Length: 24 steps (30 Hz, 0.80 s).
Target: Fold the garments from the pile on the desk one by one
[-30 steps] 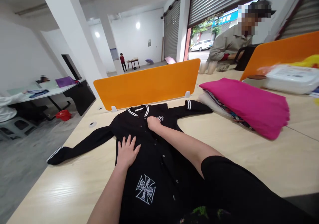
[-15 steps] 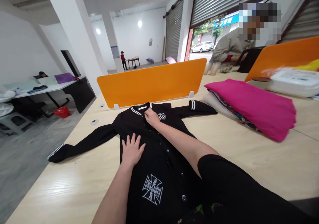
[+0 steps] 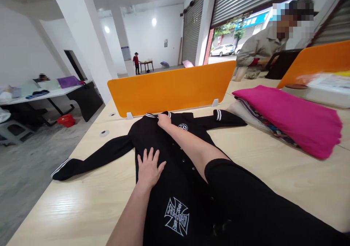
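A black jacket [image 3: 149, 136] with white-striped collar and cuffs lies front up on the pale wooden table, its sleeves spread to both sides. White print shows on its chest and lower front, and snap buttons run down the middle. My left hand [image 3: 150, 167] rests flat on the jacket's left-side front, fingers spread. At the collar, my right hand [image 3: 164, 121] is closed on the upper front edge of the jacket; its fingertips are partly hidden. My right forearm and black sleeve cover part of the jacket's front.
An orange divider [image 3: 172, 91] stands behind the jacket. A folded magenta cloth [image 3: 290, 118] lies on other fabric at the right of the table [image 3: 62, 206]. Beyond it is a plastic container [image 3: 328, 91]. A co-worker [image 3: 262, 49] is behind the divider at right.
My right hand has moved slightly left along the collar, drawing the front edge over. My left hand stays flat on the fabric. The view has shifted a little.
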### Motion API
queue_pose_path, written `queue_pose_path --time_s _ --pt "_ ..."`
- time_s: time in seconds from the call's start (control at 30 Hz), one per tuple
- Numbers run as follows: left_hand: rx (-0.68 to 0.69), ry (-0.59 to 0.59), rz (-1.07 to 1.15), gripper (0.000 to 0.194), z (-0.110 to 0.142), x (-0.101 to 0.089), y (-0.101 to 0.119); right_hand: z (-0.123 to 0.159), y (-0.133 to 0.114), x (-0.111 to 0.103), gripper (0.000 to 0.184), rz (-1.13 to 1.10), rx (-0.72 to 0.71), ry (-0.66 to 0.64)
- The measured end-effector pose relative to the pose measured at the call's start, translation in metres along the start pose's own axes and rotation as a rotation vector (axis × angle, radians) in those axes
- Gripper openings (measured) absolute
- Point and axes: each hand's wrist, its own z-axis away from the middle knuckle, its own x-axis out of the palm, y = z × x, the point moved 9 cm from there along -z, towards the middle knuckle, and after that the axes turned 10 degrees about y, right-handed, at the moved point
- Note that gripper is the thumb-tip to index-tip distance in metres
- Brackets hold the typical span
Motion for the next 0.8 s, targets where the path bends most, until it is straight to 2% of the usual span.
queue_pose_path --time_s 0.17,0.3,0.37,0.43,0.53,0.67,0.8 --pt "0.009 -0.029 -0.014 0.06 0.0 0.003 0.0 -0.003 0.021 -0.007 0.021 -0.054 -0.055 0.067" --pt "0.022 -0.032 -0.016 0.061 0.0 0.003 0.001 0.011 0.053 -0.03 0.035 -0.039 -0.032 0.194" --pt "0.024 -0.04 -0.019 0.062 -0.001 0.004 0.001 0.027 0.064 -0.033 0.033 -0.028 -0.052 0.201" --pt "0.029 -0.054 -0.025 0.063 -0.001 0.006 0.0 0.048 0.062 -0.028 0.032 0.008 -0.173 0.156" --pt "0.04 -0.059 -0.041 0.063 -0.002 0.008 -0.001 0.075 0.052 -0.02 0.042 0.127 -0.338 0.077" --pt "0.049 -0.031 -0.078 0.061 0.0 0.005 0.0 0.092 0.046 -0.034 0.046 0.204 -0.307 0.109" --pt "0.101 -0.04 -0.093 0.058 0.006 0.003 0.005 0.104 0.025 -0.033 0.035 0.245 -0.344 0.095"
